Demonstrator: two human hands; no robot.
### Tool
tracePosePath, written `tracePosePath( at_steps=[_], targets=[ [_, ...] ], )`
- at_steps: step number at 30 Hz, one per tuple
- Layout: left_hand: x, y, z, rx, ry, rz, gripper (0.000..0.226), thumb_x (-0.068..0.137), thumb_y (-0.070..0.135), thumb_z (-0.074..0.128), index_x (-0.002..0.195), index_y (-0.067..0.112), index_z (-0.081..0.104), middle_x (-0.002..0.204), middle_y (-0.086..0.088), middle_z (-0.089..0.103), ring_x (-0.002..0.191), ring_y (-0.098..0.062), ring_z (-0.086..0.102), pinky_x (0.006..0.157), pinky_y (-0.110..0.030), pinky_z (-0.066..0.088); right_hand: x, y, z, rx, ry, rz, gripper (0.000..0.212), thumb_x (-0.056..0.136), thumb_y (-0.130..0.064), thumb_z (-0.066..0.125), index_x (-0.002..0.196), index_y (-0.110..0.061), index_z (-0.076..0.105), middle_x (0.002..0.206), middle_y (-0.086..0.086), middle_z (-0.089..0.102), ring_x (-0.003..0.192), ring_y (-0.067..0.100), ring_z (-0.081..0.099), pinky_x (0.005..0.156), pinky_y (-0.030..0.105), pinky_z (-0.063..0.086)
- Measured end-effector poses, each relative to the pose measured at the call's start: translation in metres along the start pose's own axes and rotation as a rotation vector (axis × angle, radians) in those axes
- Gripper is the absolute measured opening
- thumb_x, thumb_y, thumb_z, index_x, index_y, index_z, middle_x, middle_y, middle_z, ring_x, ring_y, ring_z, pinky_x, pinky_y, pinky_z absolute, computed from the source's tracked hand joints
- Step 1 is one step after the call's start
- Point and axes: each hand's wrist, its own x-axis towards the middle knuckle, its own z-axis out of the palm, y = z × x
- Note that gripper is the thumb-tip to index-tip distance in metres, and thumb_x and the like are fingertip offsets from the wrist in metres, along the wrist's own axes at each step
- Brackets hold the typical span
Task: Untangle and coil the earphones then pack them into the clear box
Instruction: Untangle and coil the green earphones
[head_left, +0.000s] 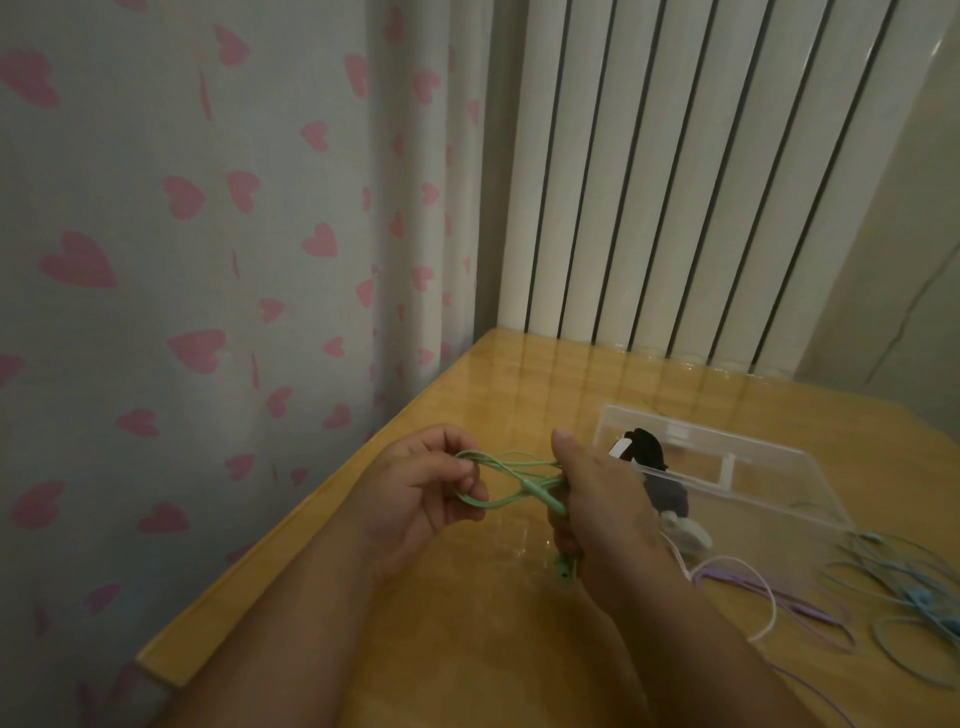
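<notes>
Green earphones mid-coil; packing barely begun.
Thin green earphone cable (506, 480) is clamped in both grips, left hand (426, 488) and right hand (602, 514); dark coiled bundles are seen in the clear plastic box (727, 467); purple cable (769, 592) and blue cable (893, 587) lie loose at 4 o'clock.

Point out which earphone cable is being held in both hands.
The green cable, stretched between the left hand and right hand. The purple cable and blue cable lie loose on the table.

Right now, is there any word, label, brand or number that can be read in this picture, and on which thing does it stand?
None can be read.
The clear box, the green earphones and the wooden table show no print.
The curtain shows only pink hearts.
</notes>
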Motion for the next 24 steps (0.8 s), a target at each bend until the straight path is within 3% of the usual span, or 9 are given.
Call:
tracePosePath(
  at_steps=[3,7,11,16,24],
  targets=[
    [0.001,0.000,-0.002,0.051,0.030,0.022,0.011,0.065,0.002,0.055,0.071,0.008,0.062,0.056,-0.007,0.049,0.053,-0.019,0.056,0.045,-0.026,0.045,0.000,0.002,0.002,-0.133,0.063,-0.049,0.040,0.096,-0.042,0.050,0.079,-0.006,0.057,0.058,0.004,0.053,0.050,0.018,0.048,0.049,0.033,0.038],
    [0.003,0.000,-0.006,0.132,0.153,0.094,0.015,0.062,0.006,0.057,0.066,0.014,0.069,0.056,-0.005,0.055,0.059,-0.016,0.058,0.049,-0.024,0.042,0.000,0.002,0.001,-0.216,-0.020,-0.045,0.013,0.096,-0.031,0.050,0.090,-0.023,0.059,0.071,0.004,0.060,0.056,0.015,0.050,0.052,0.032,0.039],
    [0.003,0.002,-0.005,0.192,0.276,0.124,0.023,0.073,0.001,0.061,0.064,0.018,0.074,0.062,-0.004,0.061,0.062,-0.012,0.056,0.055,-0.025,0.039,-0.005,0.000,0.001,-0.297,-0.218,-0.016,0.029,0.101,-0.027,0.042,0.094,-0.022,0.070,0.068,0.000,0.055,0.056,0.010,0.045,0.052,0.026,0.036],
    [0.003,0.003,-0.005,0.178,0.349,0.098,0.029,0.085,-0.011,0.052,0.078,0.011,0.071,0.060,-0.002,0.058,0.046,-0.008,0.036,0.037,-0.019,0.021,-0.009,-0.002,-0.002,-0.118,-0.395,0.150,0.035,0.102,-0.032,0.043,0.101,-0.011,0.070,0.059,-0.001,0.044,0.048,0.009,0.036,0.046,0.024,0.030],
    [0.003,0.005,-0.003,0.130,0.347,0.038,0.020,0.086,-0.010,0.052,0.084,0.003,0.068,0.060,-0.005,0.057,0.041,-0.008,0.044,0.036,-0.018,0.034,-0.014,-0.007,-0.006,-0.100,-0.550,0.215,0.055,0.096,-0.055,0.041,0.099,-0.011,0.074,0.055,-0.007,0.037,0.049,0.009,0.030,0.048,0.025,0.024]
  ],
)
